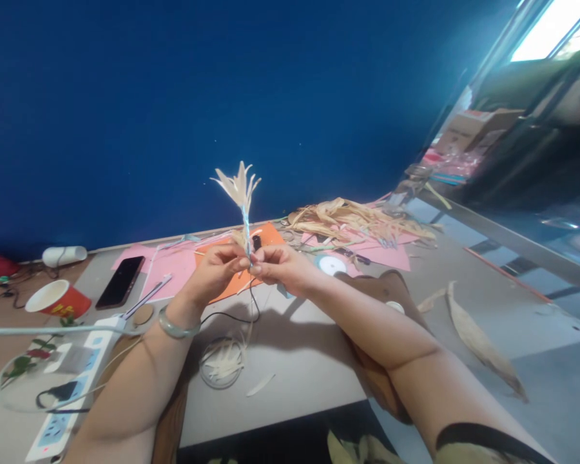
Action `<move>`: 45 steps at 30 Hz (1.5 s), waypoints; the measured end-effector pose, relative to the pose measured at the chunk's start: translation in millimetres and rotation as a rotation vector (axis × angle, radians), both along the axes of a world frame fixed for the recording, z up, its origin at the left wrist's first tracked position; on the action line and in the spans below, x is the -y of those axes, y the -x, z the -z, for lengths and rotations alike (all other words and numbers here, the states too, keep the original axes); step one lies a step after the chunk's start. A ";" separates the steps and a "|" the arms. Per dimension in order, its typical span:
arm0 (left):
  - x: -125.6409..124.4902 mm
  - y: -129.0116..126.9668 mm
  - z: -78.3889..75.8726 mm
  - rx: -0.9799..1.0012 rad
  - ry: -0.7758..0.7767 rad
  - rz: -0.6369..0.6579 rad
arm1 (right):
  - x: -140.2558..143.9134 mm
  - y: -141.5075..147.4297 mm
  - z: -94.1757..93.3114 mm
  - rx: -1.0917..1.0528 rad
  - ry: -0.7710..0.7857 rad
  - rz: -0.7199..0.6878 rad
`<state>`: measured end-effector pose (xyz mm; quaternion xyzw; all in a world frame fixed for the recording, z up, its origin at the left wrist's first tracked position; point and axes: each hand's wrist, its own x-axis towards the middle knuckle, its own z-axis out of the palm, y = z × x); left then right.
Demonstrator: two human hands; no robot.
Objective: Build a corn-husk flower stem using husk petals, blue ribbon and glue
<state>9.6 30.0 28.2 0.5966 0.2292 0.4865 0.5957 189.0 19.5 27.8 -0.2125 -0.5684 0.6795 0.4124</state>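
Grey surface (294,361) lies under our raised forearms. Above it we hold a husk flower (240,187), pale spiky petals on a blue-wrapped stem, upright. Left hand (217,270) and right hand (283,267) meet, fingers pinching its stem base.

Phone (120,281) on table (464,303) left of hands; cup (58,298) further left; husk pile (357,222) behind right.

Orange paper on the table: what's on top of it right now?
A small black item lies on the orange paper. Both hands, left and right, hold a husk flower above it, hiding its near part.
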 end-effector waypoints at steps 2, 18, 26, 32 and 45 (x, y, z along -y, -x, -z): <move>-0.2 -2.2 0.9 0.026 0.005 -0.058 | -0.1 1.1 -0.2 0.013 -0.012 0.074; 0.9 -6.9 -2.5 -0.273 -0.330 -0.475 | 0.3 7.5 7.4 0.239 -0.277 0.458; 7.9 -13.4 5.1 -0.322 -0.300 -0.671 | 3.1 10.4 9.5 0.314 -0.421 0.562; 7.6 -15.1 4.8 -0.205 -0.155 -0.508 | 4.7 7.6 6.2 0.330 -0.394 0.499; -9.2 2.6 6.1 -0.105 -0.062 -0.094 | -1.6 6.0 7.8 0.124 -0.046 0.224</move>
